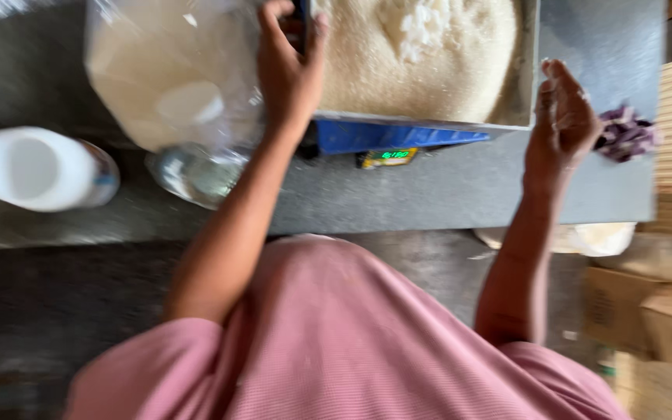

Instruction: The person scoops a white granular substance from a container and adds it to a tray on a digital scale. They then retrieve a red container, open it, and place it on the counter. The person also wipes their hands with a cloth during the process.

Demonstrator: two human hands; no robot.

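Observation:
My left hand (288, 66) reaches forward and grips a dark scoop handle (302, 19) at the rim of a metal scale pan (526, 85) heaped with white grain (421, 58). The pan rests on a blue scale (386, 136) with a small lit green display (389, 155). A clear plastic bag of white grain (169, 74) stands just left of that hand. My right hand (563, 120) hovers open beside the pan's right edge, holding nothing, fingers pointing up and dusted white.
A white plastic container (36, 167) lies on the grey counter (445, 190) at the left. A clear glass lid or bowl (196, 175) sits under the bag. Purple crumpled material (625, 134) lies at the right. Cardboard boxes (651, 327) and a sack (596, 237) are on the floor to the right.

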